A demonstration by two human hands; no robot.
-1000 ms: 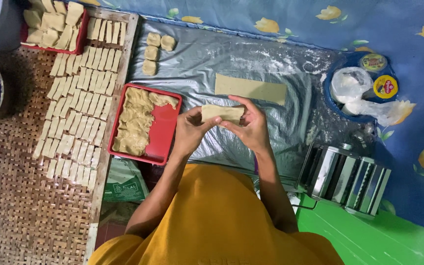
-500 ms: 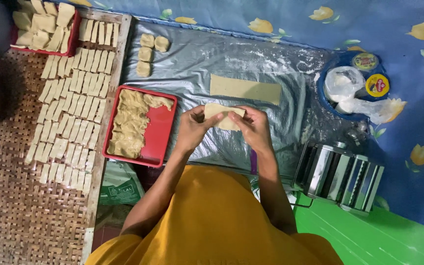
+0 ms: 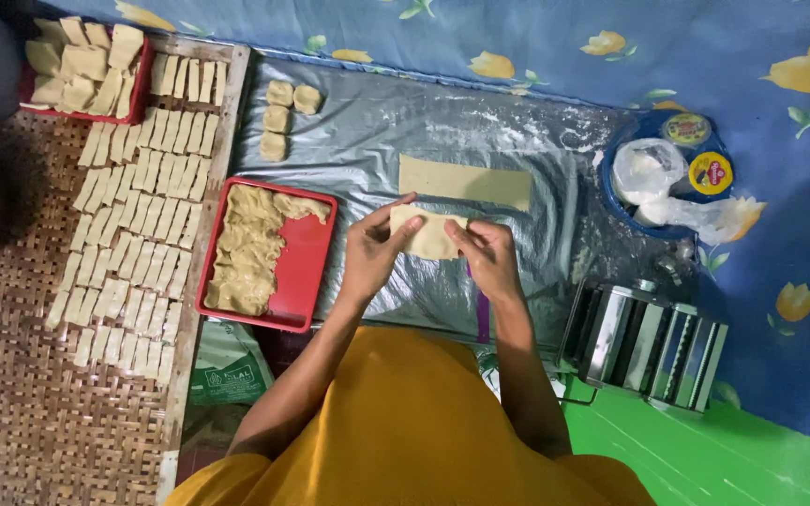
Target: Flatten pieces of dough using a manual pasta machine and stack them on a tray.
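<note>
1. Head view, the hands: the person in the yellow garment is holding a small piece of pale dough (image 3: 430,234) up between both hands, just above the silvery plastic sheet (image 3: 377,141) spread on the floor. The left hand (image 3: 374,251) is pinching the dough's left end between thumb and fingers; the right hand (image 3: 487,255) is gripping the right end, fingers curled under it.

2. Head view, what has changed: a second ago the hands were closed tightly around a narrower, rolled lump. Now the piece is lying wider and flatter between them, so it looks to me as if the dough is being pressed and spread out in the hands rather than set down.

3. Head view, close by: a long flat dough strip (image 3: 464,181) is lying on the sheet just beyond the hands, not touching them. The red tray (image 3: 307,272), partly filled with soft yellowish filling (image 3: 246,248), is sitting just beside the left hand.

4. Head view, further off: three small dough lumps (image 3: 284,111) are resting at the sheet's far left corner. Rows of folded pieces (image 3: 133,215) are lining the woven mat (image 3: 21,394), with another red tray of pieces (image 3: 82,61) beyond. A metal roller machine (image 3: 649,342) is standing to the right, and a blue bowl (image 3: 622,208) holding bags and small tins sits beyond it.
</note>
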